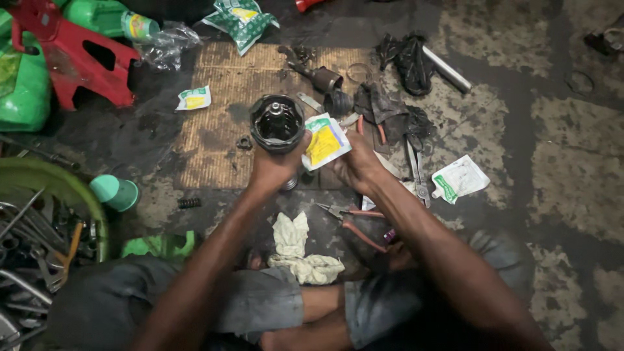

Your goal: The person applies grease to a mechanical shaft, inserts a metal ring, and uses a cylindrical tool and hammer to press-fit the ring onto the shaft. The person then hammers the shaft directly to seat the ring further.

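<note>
My left hand grips a dark, greasy metal cup-shaped joint housing from below, its open mouth facing up. My right hand holds a small green, yellow and white pouch tilted against the rim of the housing. Both hands are over a worn brown mat on a grimy floor.
Pliers with red handles and a dirty white rag lie near my legs. Empty pouches, black rubber boots, a metal shaft, a red stand, green containers and a tray of tools surround the mat.
</note>
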